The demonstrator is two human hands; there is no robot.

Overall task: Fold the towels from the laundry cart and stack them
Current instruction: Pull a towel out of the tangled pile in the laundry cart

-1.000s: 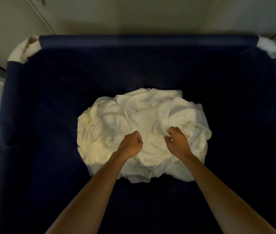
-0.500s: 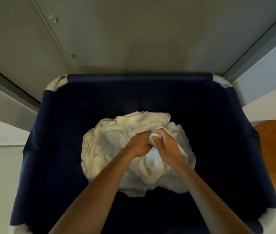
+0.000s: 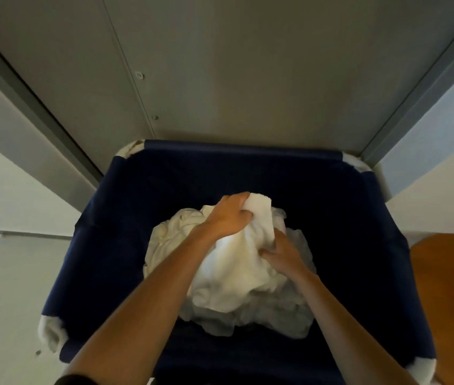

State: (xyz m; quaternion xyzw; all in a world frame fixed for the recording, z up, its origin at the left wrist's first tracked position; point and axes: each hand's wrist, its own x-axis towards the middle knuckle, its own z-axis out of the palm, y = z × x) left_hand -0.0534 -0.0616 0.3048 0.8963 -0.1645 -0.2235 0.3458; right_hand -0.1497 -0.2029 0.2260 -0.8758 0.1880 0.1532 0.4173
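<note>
Both hands are in the navy laundry cart, working one white towel free of the towel pile heaped mid-cart, slightly right of centre. Left hand is clenched around a bunched end of the towel, which pokes out past the knuckles on the far side; held high, likely so the cloth peels up and away from the rest. Right hand sits lower and nearer, fingers closed into the same towel's right side, probably hunting an edge or holding it apart from the pile so only one piece comes out. Lifted towel reads brighter than the greyer heap under it, and its lower part is touching the pile, so not clear yet. Versus half a second ago: hands were together, pinching at one spot on top of the heap; now they have split, left gone up and far, right dropped near, and a towel body is stretched between them. The view has also tipped up and pulled back, with more grey wall panel visible and more of the orange-brown surface at right, possibly the folding spot. No folded stack in view; judging by that, the step is still extraction.
</note>
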